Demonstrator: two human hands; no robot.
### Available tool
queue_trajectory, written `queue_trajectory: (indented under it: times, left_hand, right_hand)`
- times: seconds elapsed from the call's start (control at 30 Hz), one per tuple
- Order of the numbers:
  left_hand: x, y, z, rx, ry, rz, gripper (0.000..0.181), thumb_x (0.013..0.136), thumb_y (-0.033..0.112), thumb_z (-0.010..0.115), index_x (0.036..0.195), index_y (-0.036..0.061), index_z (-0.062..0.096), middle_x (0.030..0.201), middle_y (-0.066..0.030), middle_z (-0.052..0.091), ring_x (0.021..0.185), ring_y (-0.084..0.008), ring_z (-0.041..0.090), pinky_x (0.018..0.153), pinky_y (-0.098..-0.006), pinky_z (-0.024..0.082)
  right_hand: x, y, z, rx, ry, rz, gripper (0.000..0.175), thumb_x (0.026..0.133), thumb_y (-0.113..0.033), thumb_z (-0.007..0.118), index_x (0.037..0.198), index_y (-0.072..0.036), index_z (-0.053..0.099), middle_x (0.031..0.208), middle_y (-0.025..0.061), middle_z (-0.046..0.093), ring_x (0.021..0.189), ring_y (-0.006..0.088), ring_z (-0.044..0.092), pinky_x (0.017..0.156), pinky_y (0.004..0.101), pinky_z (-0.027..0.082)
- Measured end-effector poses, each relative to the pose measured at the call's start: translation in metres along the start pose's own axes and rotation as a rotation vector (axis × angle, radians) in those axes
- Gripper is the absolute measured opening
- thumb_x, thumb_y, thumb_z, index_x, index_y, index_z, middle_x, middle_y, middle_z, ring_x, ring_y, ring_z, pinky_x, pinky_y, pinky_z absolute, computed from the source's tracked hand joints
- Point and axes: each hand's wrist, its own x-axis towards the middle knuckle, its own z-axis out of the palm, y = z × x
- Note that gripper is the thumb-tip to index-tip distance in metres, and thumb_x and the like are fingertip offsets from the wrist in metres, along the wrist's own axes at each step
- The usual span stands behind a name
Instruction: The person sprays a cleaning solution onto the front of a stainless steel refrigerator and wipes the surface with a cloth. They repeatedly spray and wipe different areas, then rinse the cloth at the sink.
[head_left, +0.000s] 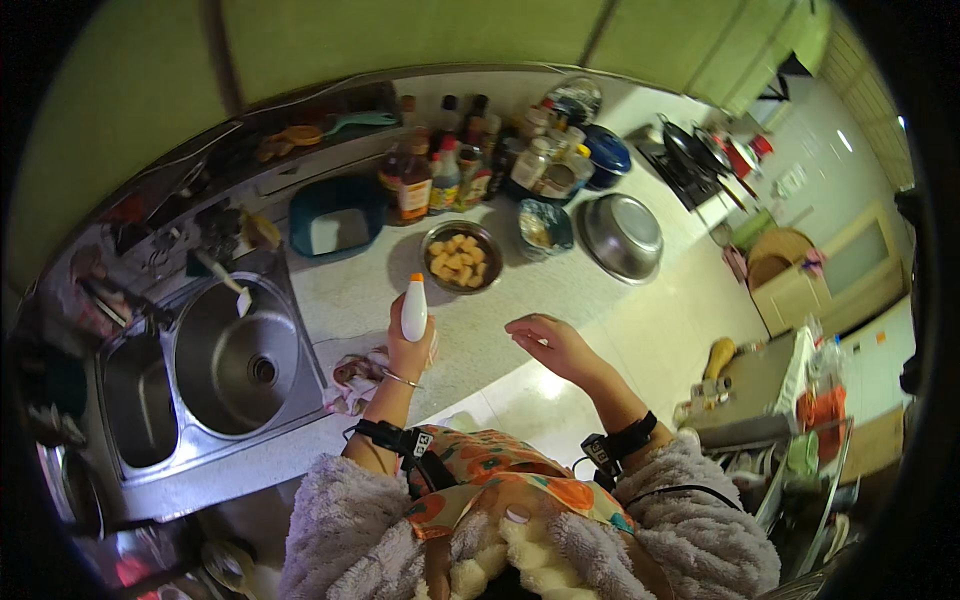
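Observation:
My left hand (409, 346) grips a white rounded object (414, 309) with an orange tip, which looks like a handle or a small bottle. It points up and away from me, above the counter (360, 300). Just beyond it stands a steel bowl (491, 241) holding several pale yellow food chunks (457, 261). To the right, near the counter's front edge, my right hand (553, 343) is held in the air with the fingers extended and nothing seen in it. A crumpled patterned cloth (356, 381) lies beside my left wrist.
On the left is a double steel sink (240, 375). A teal basin (300, 217), sauce bottles (414, 184), a teal container lined with plastic (559, 232) and an upturned steel basin (622, 236) stand at the back. A gas stove (679, 176) is far right.

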Motion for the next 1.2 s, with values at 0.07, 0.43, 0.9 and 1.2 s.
queue_trajectory:
  times: [0.07,0.43,0.9,1.2]
  left_hand:
    - [0.000,-0.016,0.010,-0.021,-0.057,0.039,0.051,0.076,0.007,0.066,0.123,0.0082,0.045,0.101,-0.0121,0.059,0.089,-0.0207,0.059,0.076,-0.0332,0.048]
    - [-0.025,-0.002,-0.016,0.770,-0.048,0.113,0.086,0.065,0.026,0.074,0.136,0.0095,0.028,0.120,-0.0195,0.046,0.110,-0.0388,0.047,0.089,-0.0462,0.042]
    - [-0.058,0.098,-0.098,1.427,0.044,-0.003,0.080,0.063,0.025,0.070,0.133,0.0137,0.035,0.125,-0.0145,0.039,0.114,-0.0339,0.040,0.095,-0.0484,0.033]
    - [-0.044,0.126,-0.072,1.622,0.004,0.009,0.063,0.071,0.030,0.065,0.130,0.0213,0.042,0.126,-0.0114,0.040,0.116,-0.0316,0.040,0.096,-0.0487,0.032]
  right_hand:
    - [-0.006,-0.020,-0.010,-0.016,-0.003,-0.049,0.019,0.086,-0.009,0.056,0.104,-0.005,0.060,0.098,0.0126,0.061,0.090,0.0277,0.060,0.076,0.0341,0.049]
    - [0.050,-0.114,0.083,-0.077,-0.411,-0.635,0.024,0.081,-0.023,0.057,0.099,-0.010,0.063,0.092,0.0106,0.063,0.086,0.0294,0.061,0.073,0.0400,0.048]
    - [0.016,-0.260,0.203,-0.571,-0.908,-1.050,0.036,0.077,-0.043,0.059,0.085,-0.010,0.071,0.083,0.0102,0.068,0.079,0.0283,0.065,0.059,0.0439,0.049]
    - [0.014,-0.310,0.283,-0.336,-1.361,-1.688,0.031,0.074,-0.031,0.064,0.091,-0.006,0.068,0.087,0.0138,0.066,0.073,0.0275,0.059,0.064,0.0397,0.046]
